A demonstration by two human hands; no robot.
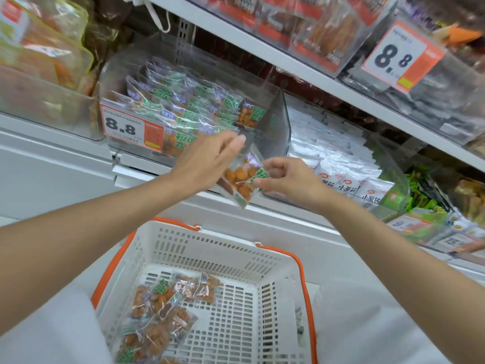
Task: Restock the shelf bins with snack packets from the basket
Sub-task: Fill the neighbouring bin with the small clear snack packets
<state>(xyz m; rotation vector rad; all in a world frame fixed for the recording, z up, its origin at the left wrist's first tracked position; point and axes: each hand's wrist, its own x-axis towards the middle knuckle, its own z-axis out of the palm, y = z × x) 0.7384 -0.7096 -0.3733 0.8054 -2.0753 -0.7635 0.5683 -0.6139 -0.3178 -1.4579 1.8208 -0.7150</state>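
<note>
A clear snack packet (242,179) with orange-brown pieces and green lettering hangs in front of the shelf edge. My right hand (286,181) pinches its right side. My left hand (207,160) is at its left side with fingers stretched toward the bin, and the grip there is hidden. Just above stands a clear plastic bin (275,122) filled with several of the same packets, its right front corner bare. Below, a white basket (236,258) with orange handles holds several more packets (157,316) in its left part.
An 8.8 price tag (131,128) sticks to the bin's front. To the right is a bin of white packets (341,174), further right green packs (420,198). Another clear bin (47,101) stands at the left. An upper shelf (301,67) overhangs with more bins.
</note>
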